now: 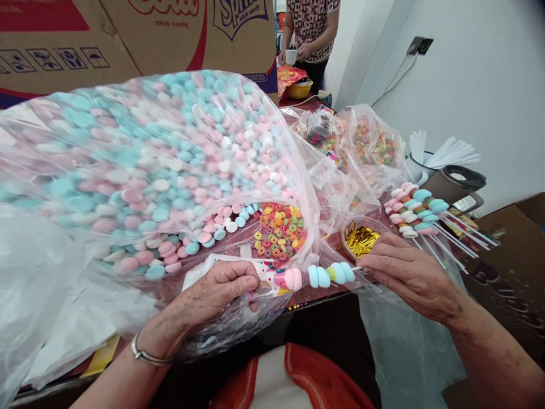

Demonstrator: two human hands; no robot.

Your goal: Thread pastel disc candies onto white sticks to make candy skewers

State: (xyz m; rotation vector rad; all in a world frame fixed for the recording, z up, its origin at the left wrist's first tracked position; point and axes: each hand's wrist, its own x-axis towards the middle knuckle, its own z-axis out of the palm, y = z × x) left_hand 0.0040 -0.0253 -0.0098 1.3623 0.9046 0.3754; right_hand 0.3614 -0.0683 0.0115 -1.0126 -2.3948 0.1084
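Note:
My left hand pinches a small clear plastic bag with a colourful print, low at the table's front edge. A marshmallow skewer with blue pieces and a yellow-green candy lies level between my hands. Pink marshmallows sit at its left end, by the mouth of the bag; whether they are inside it I cannot tell. The fingertips of my right hand are closed on the skewer's white stick. Just beyond that hand is a round container of gold twist ties.
A huge clear bag of marshmallows covers the left side, with ring gummies at its opening. Finished skewers lie stacked at right, near a grey mug and white sticks. Behind are a carton and another person holding a cup.

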